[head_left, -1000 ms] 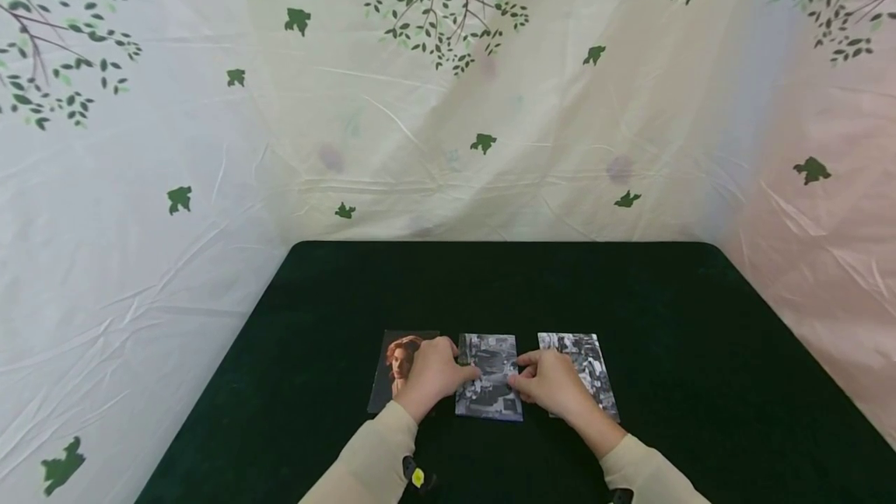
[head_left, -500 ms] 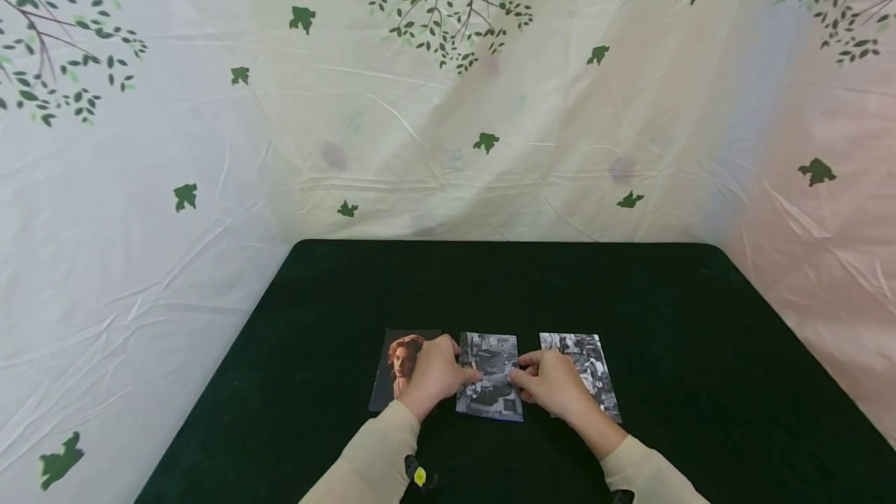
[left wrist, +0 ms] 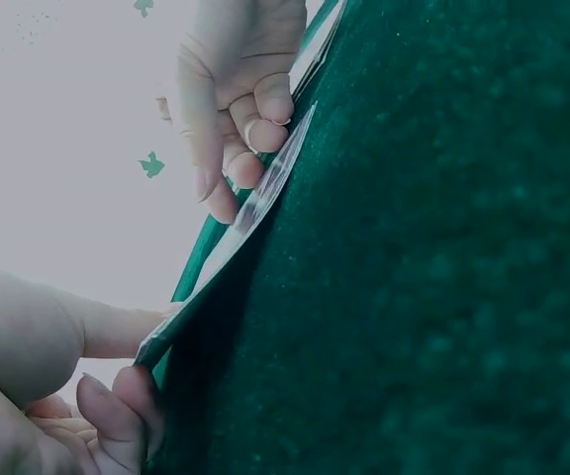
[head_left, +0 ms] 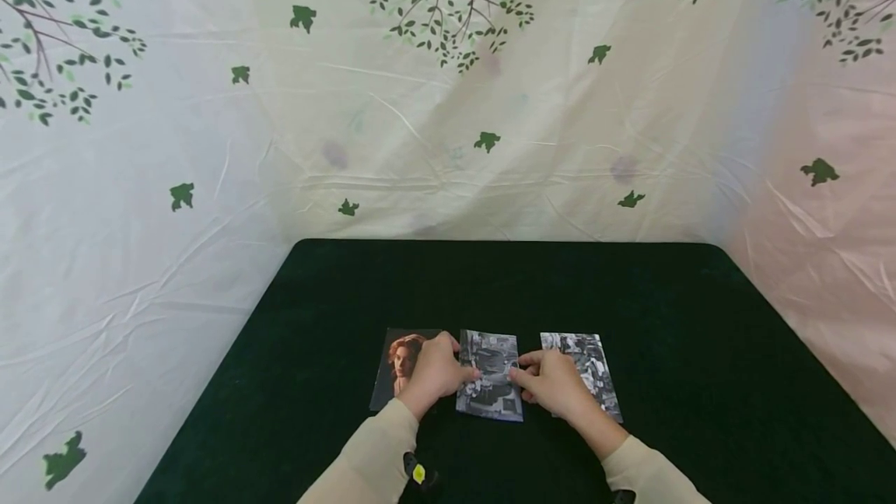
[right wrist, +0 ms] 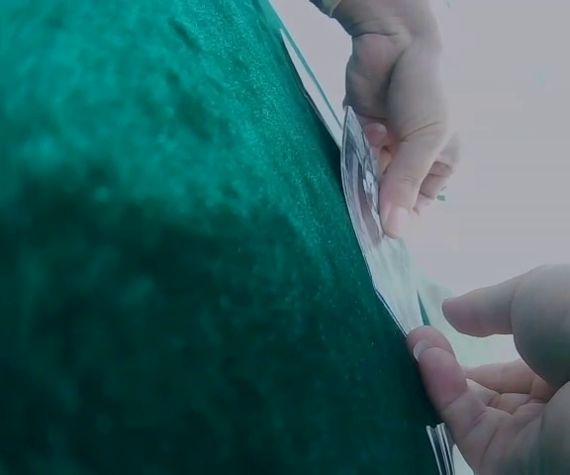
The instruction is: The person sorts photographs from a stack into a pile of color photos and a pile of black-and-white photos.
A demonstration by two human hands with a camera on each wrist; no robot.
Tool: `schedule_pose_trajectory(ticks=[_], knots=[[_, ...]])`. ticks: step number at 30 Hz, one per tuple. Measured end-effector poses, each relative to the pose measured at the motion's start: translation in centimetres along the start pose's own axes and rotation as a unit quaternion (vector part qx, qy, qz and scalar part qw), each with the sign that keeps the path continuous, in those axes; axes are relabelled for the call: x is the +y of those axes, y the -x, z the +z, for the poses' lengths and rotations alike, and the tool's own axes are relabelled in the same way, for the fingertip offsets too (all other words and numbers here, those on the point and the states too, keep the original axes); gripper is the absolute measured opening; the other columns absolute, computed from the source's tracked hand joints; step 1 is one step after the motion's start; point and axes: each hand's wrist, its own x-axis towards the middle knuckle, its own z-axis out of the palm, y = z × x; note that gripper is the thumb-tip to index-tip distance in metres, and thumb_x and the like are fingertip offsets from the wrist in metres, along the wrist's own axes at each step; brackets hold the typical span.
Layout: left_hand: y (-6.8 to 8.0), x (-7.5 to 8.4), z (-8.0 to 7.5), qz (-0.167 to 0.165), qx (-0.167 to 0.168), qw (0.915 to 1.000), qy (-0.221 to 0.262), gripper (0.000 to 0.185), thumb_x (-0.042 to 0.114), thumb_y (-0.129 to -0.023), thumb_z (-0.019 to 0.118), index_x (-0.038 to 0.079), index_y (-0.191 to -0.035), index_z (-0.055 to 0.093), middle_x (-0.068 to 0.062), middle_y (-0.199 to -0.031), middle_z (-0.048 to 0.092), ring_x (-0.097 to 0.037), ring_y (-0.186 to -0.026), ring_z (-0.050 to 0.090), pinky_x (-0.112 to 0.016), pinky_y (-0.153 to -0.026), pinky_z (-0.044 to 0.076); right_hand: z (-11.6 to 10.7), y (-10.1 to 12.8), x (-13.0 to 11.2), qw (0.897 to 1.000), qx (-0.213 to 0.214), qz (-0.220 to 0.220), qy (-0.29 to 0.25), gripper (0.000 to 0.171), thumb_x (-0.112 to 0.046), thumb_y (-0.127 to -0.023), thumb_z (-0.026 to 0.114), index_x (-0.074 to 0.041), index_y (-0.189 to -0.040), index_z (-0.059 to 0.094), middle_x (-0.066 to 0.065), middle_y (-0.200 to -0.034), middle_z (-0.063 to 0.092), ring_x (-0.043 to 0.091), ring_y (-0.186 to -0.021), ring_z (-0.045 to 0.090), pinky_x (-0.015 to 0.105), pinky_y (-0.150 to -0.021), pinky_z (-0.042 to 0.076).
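Observation:
A black-and-white picture card (head_left: 490,395) lies between my two hands, with another black-and-white card (head_left: 595,376) to its right and a dark portrait card (head_left: 402,356) to its left. My left hand (head_left: 434,370) pinches the middle card's left edge, thumb on top and fingers below. At the right edge my right hand (head_left: 553,381) holds it, its fingertip at the rim; in the right wrist view its thumb (right wrist: 483,307) stands slightly off the surface. That view shows the middle card (right wrist: 364,193) bowed, partly raised off the cloth. My hands partly cover both outer cards.
A dark green cloth-covered table (head_left: 490,286) lies under the cards. Behind and beside it hangs a pale curtain (head_left: 392,138) printed with branches and green birds. A black device with a yellow spot (head_left: 418,474) is on my left wrist.
The middle card's upper left corner has risen slightly, and the card looks a little more bowed. Both hands have kept almost the same place and hold.

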Motion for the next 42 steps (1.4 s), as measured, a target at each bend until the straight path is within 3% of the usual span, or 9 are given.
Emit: schedule_pose_trajectory(ticks=[17, 24, 36, 42], knots=[[-0.2, -0.1, -0.3, 0.006, 0.015, 0.9998, -0.015, 0.048, 0.023, -0.074, 0.084, 0.002, -0.106, 0.055, -0.012, -0.093, 0.060, -0.021, -0.079, 0.057, -0.040, -0.071, 0.051, 0.1, 0.0, 0.2, 1.000, -0.004, -0.002, 0.004, 0.036, -0.024, -0.089, 0.069, 0.001, -0.115, 0.065, -0.003, -0.070, 0.065, 0.011, -0.057, 0.062, 0.029, -0.050, 0.050], [-0.1, 0.1, -0.8, 0.055, 0.042, 0.9973, 0.024, 0.022, 0.014, -0.089, 0.066, 0.000, -0.104, 0.058, -0.003, -0.071, 0.057, -0.016, -0.060, 0.055, -0.032, -0.053, 0.045, 0.0, 0.0, 0.0, 1.000, 0.013, -0.012, -0.013, 0.031, -0.019, -0.089, 0.069, 0.002, -0.111, 0.067, -0.002, -0.069, 0.065, 0.012, -0.056, 0.062, 0.028, -0.051, 0.051], [0.1, 0.9, -1.5, 0.078, 0.075, 0.9908, 0.081, 0.015, 0.011, -0.092, 0.062, 0.003, -0.105, 0.059, -0.002, -0.076, 0.060, -0.013, -0.065, 0.057, -0.031, -0.057, 0.047, -0.2, 0.0, -0.2, 0.999, 0.036, -0.004, -0.023, 0.028, -0.022, -0.089, 0.068, -0.004, -0.111, 0.066, -0.002, -0.075, 0.064, 0.013, -0.058, 0.060, 0.028, -0.052, 0.050], [0.3, 1.4, -1.7, 0.089, 0.076, 0.9853, 0.124, 0.016, 0.014, -0.093, 0.062, 0.007, -0.107, 0.059, -0.001, -0.078, 0.061, -0.014, -0.066, 0.057, -0.031, -0.059, 0.048, -0.5, -0.2, -0.1, 0.995, 0.065, -0.016, -0.067, 0.024, -0.020, -0.090, 0.068, -0.007, -0.110, 0.067, 0.000, -0.082, 0.067, 0.015, -0.063, 0.062, 0.028, -0.055, 0.052]])
